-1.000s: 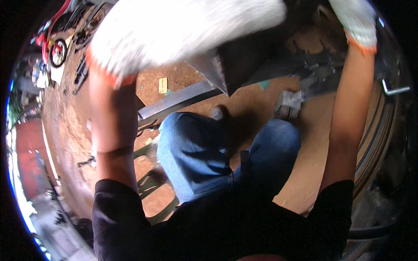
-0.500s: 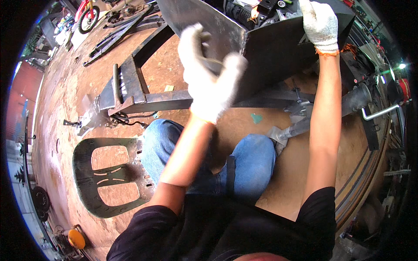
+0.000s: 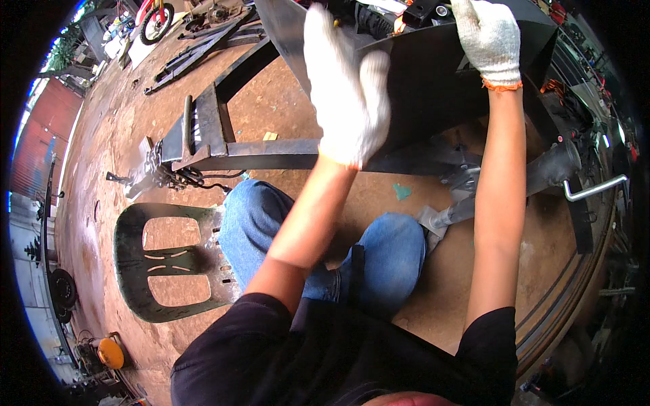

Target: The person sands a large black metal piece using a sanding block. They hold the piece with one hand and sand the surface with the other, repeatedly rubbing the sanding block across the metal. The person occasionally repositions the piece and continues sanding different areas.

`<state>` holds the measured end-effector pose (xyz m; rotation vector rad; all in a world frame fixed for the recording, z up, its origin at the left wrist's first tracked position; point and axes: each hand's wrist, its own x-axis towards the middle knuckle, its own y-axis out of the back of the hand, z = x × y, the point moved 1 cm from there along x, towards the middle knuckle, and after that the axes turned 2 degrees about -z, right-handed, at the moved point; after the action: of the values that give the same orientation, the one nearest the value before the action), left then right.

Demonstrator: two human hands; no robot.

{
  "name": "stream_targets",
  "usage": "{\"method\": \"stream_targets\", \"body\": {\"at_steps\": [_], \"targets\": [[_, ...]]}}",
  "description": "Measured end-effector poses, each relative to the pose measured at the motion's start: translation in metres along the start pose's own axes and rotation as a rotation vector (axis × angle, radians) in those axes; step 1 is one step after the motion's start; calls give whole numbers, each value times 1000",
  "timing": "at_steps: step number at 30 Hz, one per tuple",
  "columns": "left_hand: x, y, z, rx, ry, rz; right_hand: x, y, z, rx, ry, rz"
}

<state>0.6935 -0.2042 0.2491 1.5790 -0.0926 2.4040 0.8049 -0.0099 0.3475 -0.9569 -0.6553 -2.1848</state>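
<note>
My left hand (image 3: 349, 95), in a white knit glove, is raised in front of a dark sheet-metal box (image 3: 426, 88). Its fingers are stretched out with the thumb apart, and it holds nothing. Motion blurs it slightly, and whether it touches the box's near corner I cannot tell. On the right, my right hand (image 3: 489, 42), gloved with an orange cuff edge, grips the box's upper rim; its fingertips are partly hidden. Beneath the box runs a black steel frame (image 3: 271, 150) with an upright rod (image 3: 187, 125) at its left end.
A dark green plastic chair (image 3: 128, 271) stands at my left, beside my jeans-clad legs (image 3: 254, 216). Loose steel bars (image 3: 203, 54) lie farther off, near a red motorbike's wheel (image 3: 157, 24). At right are a thick metal tube (image 3: 552, 159) and a bent crank handle (image 3: 596, 188).
My left hand has moved right and upward, its fingers straightening. My right hand stays at the box's rim. The whole view has shifted slightly.
</note>
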Motion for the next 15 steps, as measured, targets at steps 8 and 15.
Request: {"method": "stream_targets", "body": {"at_steps": [8,15], "targets": [[20,-3,8,180,-88,-51,-7,0,6,7,16,93],[-3,-7,-9,197,-78,50,-8,-12,0,153,-117,166]]}}
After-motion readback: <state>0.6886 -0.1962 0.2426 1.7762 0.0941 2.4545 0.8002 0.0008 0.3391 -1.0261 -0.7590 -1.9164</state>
